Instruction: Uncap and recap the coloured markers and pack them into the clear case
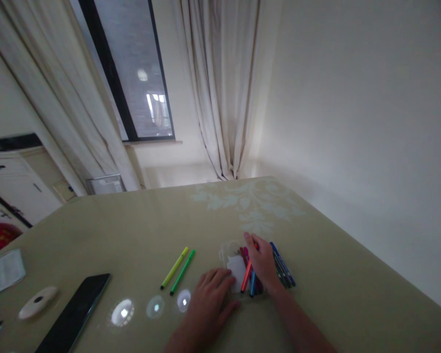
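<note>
My right hand is closed around the upper end of a red-orange felt-tip pen, its dark tip end pointing down toward me. Beneath it lies a clear plastic pen case with a white card and several pens in it, among them a blue pen; part of these is hidden by the hand. My left hand lies with its fingers stretched out, fingertips at the case's left edge. Right of my right hand, blue and dark green pens lie side by side.
A yellow pen and a green pen lie left of the case. Farther left are a black phone, a white oval object and a pale folded cloth or paper. A wall borders the table's right side.
</note>
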Action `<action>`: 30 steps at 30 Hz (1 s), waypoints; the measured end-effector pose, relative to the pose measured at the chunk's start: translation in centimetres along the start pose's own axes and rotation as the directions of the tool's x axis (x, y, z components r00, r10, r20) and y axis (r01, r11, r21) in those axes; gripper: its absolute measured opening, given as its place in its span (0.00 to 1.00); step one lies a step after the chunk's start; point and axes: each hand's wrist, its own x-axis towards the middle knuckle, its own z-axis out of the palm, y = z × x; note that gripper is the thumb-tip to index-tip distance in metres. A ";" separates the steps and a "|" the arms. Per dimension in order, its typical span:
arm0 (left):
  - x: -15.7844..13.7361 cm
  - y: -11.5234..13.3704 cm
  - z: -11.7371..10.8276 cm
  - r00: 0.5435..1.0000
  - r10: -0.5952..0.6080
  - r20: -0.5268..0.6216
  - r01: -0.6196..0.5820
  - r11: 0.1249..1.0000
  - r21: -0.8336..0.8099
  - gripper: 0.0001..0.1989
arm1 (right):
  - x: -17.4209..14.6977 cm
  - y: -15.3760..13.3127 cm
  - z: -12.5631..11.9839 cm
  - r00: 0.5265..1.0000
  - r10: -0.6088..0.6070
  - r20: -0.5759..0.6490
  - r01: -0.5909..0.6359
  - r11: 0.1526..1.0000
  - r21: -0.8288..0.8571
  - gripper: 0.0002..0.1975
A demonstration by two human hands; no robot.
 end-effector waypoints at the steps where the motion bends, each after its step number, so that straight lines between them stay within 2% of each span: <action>1: 0.0 -0.1 0.1 1.000 0.000 -0.001 0.000 1.000 -0.004 0.22 | 0.0 -0.1 -0.1 0.999 0.025 -0.033 -0.024 0.999 0.032 0.28; 5: -0.3 -0.9 0.5 0.999 0.005 -0.049 -0.006 1.000 -0.022 0.36 | -0.8 -0.7 0.4 0.991 0.131 -0.034 -0.126 0.983 0.133 0.28; 9: -0.6 -1.1 0.0 0.991 0.051 -0.124 -0.054 0.998 -0.019 0.44 | -2.3 -1.5 2.0 0.995 0.099 0.010 -0.100 0.991 0.093 0.29; 11: -0.6 -0.7 -0.5 0.987 0.081 -0.139 -0.083 0.997 -0.008 0.43 | -2.7 -1.7 2.5 0.997 0.076 0.008 -0.076 0.994 0.079 0.29; 14: -0.5 0.3 -0.9 0.983 0.107 -0.149 -0.105 0.994 0.020 0.35 | -2.7 -1.7 2.5 0.998 0.066 0.003 -0.066 0.996 0.059 0.28; 17: -0.2 0.6 -0.4 0.978 0.083 -0.193 -0.063 0.992 0.108 0.30 | -2.8 -1.6 2.3 0.999 0.036 0.020 -0.037 0.998 0.041 0.26; 20: 0.0 -0.1 0.3 0.959 0.057 -0.277 0.016 0.967 0.253 0.25 | -3.5 -2.0 2.5 0.993 -0.048 0.111 0.041 0.997 0.064 0.24; 23: 0.0 -1.1 0.7 0.951 0.059 -0.303 0.068 0.918 0.390 0.22 | -4.3 -2.9 2.8 0.952 -0.158 0.261 0.136 0.986 0.100 0.22; 25: 0.0 -1.8 0.8 0.954 0.043 -0.298 0.102 0.885 0.454 0.24 | -4.4 -3.3 2.7 0.926 -0.195 0.322 0.157 0.977 0.142 0.21; 27: -0.1 -2.3 0.8 0.950 0.012 -0.311 0.150 0.858 0.492 0.27 | -3.9 -3.3 2.3 0.937 -0.167 0.307 0.116 0.977 0.179 0.20; 30: -0.3 -3.2 0.8 0.923 -0.069 -0.377 0.270 0.815 0.512 0.32 | -2.2 -2.1 1.1 0.984 -0.057 0.170 0.034 0.990 0.136 0.22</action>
